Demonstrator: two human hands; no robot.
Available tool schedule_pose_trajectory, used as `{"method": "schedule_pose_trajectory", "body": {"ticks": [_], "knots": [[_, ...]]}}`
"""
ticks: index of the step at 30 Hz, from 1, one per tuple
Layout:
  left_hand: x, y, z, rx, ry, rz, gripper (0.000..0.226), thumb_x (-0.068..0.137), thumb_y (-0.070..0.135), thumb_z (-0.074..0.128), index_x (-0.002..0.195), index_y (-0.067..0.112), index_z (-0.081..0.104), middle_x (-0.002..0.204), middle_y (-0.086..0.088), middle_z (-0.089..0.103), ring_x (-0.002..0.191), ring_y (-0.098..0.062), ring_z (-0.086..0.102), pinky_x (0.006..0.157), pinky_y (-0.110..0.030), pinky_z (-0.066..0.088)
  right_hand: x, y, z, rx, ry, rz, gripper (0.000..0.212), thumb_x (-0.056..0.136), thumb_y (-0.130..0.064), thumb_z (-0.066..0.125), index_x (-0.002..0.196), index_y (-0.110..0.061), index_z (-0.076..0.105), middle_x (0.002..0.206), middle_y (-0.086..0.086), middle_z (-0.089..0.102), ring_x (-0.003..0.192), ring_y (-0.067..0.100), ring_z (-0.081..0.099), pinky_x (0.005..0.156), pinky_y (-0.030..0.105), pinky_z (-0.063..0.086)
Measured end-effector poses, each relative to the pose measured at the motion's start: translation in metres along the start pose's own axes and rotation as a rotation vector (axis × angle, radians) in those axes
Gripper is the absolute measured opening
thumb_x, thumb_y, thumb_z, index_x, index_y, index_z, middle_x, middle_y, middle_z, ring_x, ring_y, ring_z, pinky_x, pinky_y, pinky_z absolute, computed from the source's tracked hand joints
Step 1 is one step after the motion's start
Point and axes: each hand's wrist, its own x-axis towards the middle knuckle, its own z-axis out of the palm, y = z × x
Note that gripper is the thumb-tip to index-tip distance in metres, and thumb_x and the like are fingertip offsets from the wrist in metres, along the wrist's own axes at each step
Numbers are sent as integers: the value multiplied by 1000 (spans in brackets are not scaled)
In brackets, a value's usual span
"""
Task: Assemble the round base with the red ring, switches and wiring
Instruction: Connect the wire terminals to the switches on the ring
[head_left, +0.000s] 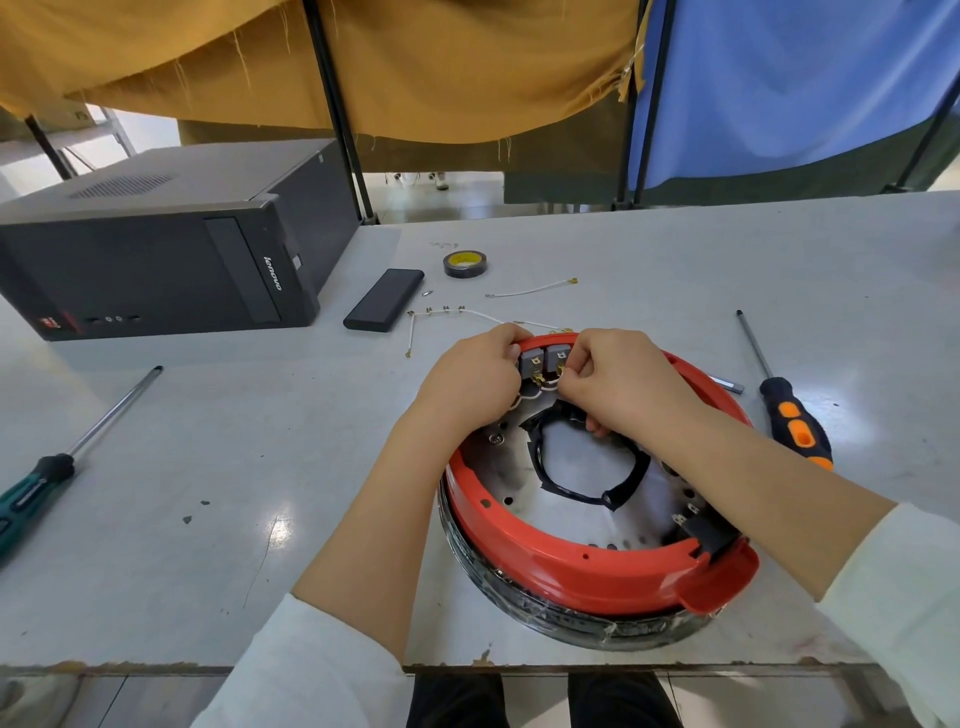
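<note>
While both hands pinch white wire (545, 385) at the switches (544, 358) | red ring (571, 566) on round base (561, 631), centre frame | left hand (470, 379) braces, right hand (618, 384) fingers clamped — seat terminals squarely.

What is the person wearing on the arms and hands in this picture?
Both hands are bare: the left hand and the right hand carry no gloves, rings or watch that I can see. The forearms are uncovered too. White long sleeves are pushed up toward the elbows, the left sleeve and the right sleeve, plain and unmarked.
</note>
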Motion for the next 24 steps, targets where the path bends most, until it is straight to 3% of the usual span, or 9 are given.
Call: {"method": "schedule_pose_trajectory", "body": {"ticks": [3,8,11,15,24], "knots": [[-2,2,1,14,13,-1,35,101,18,34,128,26,54,118,-7,63,103,-27,56,81,-33,43,-1,-2,-4,-158,29,-26,4,78,-19,54,78,-19,58,73,0,66,70,22,64,63,36,53],[-5,4,-1,8,18,-2,34,101,19,34,127,26,55,119,-7,63,107,-27,56,85,-34,44,-8,-10,-1,-409,225,-259,11,80,-41,55,82,-31,57,83,-11,45,88,15,47,56,28,24],[-5,4,-1,14,26,-1,34,101,18,34,128,25,55,121,-8,63,109,-27,55,86,-34,44,-6,-12,1,-451,138,-263,22,84,-49,57,88,-29,63,91,-7,49,98,17,48,60,29,29],[-5,4,-1,11,26,-1,34,101,18,35,127,24,55,120,-8,63,108,-28,56,86,-35,45,-3,-9,1,-390,76,-237,18,88,-44,57,76,-32,51,94,-6,56,92,19,55,63,29,32],[-5,3,0,-9,21,-6,33,101,19,34,126,26,56,117,-7,64,104,-28,57,83,-34,44,-4,-8,2,-291,36,-214,17,87,-30,56,71,-27,51,67,-10,49,69,16,49,54,30,33]]}}
